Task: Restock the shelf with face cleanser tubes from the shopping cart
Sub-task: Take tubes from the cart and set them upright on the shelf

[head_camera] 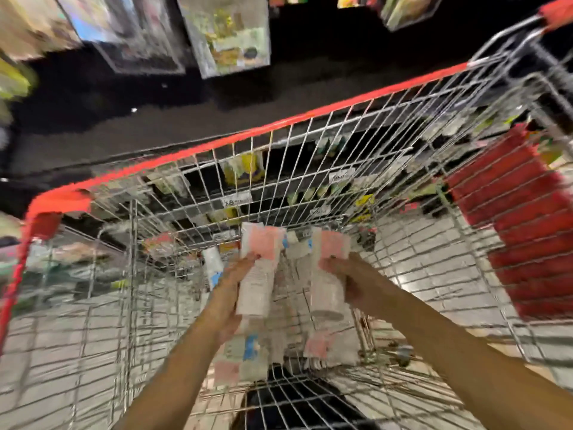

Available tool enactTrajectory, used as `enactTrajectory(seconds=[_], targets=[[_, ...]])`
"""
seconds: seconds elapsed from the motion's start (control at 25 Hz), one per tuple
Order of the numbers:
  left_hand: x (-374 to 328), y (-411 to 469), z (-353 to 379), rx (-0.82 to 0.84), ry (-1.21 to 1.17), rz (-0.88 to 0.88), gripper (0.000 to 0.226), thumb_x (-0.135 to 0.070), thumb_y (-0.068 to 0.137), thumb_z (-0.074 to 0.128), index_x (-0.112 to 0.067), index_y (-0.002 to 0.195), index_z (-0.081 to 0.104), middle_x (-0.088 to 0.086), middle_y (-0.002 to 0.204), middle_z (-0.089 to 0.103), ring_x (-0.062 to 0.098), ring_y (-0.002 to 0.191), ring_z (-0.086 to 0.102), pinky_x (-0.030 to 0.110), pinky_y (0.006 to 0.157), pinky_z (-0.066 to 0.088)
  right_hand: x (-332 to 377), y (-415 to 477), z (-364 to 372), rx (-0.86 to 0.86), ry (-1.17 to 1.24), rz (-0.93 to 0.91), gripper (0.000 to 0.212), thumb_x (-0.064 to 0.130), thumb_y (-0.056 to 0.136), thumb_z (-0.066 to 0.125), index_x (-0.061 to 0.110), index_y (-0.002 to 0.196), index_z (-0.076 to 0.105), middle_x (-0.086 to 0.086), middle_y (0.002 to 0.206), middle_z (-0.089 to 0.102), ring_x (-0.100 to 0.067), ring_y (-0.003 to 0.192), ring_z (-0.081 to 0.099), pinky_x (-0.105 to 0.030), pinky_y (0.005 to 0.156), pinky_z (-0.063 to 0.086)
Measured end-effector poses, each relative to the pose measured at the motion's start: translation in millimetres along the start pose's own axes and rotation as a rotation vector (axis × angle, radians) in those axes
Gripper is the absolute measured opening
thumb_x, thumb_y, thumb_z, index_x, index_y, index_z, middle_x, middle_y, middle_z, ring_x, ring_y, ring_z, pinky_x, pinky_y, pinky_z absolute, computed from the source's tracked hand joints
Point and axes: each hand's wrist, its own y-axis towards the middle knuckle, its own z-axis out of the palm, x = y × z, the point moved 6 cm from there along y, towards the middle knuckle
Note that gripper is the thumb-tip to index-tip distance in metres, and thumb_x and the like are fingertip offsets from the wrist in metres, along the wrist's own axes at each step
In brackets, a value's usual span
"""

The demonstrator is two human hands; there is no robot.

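Both my hands are inside a wire shopping cart with a red rim. My left hand grips a white face cleanser tube with a pink end, held upright. A matching white and pink tube is held by my right hand. Several more tubes lie on the cart floor below my hands, some with blue marks. Another white tube leans against the cart's front wall. The picture is blurred by motion.
Beyond the cart's front stands a dark shelf with products and price tags. A red plastic child-seat flap hangs at the cart's right. Hanging packaged goods show at the top. Pale floor tiles are seen through the wire.
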Motion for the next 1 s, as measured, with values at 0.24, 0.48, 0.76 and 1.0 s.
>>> enactTrajectory(seconds=[0.24, 0.48, 0.76, 1.0], targets=[[-33.2, -72.4, 1.4, -0.002, -0.078, 0.140, 0.048, -0.043, 0.074, 0.073, -0.022, 0.116, 0.066, 0.011, 0.101, 0.071, 0.025, 0.080, 0.068, 0.041, 0.073, 0.054, 6.2, -58.8, 47.6, 0.044, 0.029, 0.020, 0.071, 0.047, 0.069, 0.071, 0.015, 0.130, 0.053, -0.015, 0.120, 0.062, -0.028, 0.097, 0.061, -0.041, 0.067, 0.055], [-63.9, -163.9, 2.6, -0.127, 0.040, 0.426, 0.058, -0.010, 0.069, 0.074, -0.025, 0.122, 0.057, 0.004, 0.094, 0.072, 0.018, 0.074, 0.069, 0.028, 0.055, 0.054, -0.2, -98.2, 133.2, 0.316, -0.097, -0.138, 0.068, 0.026, 0.066, 0.079, 0.024, 0.128, 0.050, -0.007, 0.097, 0.070, -0.026, 0.078, 0.069, -0.037, 0.062, 0.055], [-38.8, -290.7, -47.6, -0.569, -0.049, 0.770, 0.056, -0.020, 0.069, 0.071, -0.034, 0.121, 0.055, 0.004, 0.103, 0.069, 0.020, 0.084, 0.067, 0.032, 0.061, 0.052, -17.7, -120.9, 205.8, 0.483, -0.343, -0.163, 0.053, 0.020, 0.067, 0.073, 0.025, 0.117, 0.056, -0.010, 0.093, 0.069, -0.029, 0.073, 0.065, -0.036, 0.058, 0.054], [0.5, -403.1, -106.2, -0.842, -0.207, 0.916, 0.053, -0.017, 0.070, 0.069, -0.024, 0.120, 0.054, 0.005, 0.096, 0.069, 0.021, 0.076, 0.067, 0.031, 0.059, 0.055, -91.5, -163.5, 301.9, 0.752, -0.525, -0.109, 0.048, 0.020, 0.063, 0.075, 0.029, 0.107, 0.062, -0.003, 0.086, 0.070, -0.019, 0.066, 0.066, -0.028, 0.054, 0.052]])
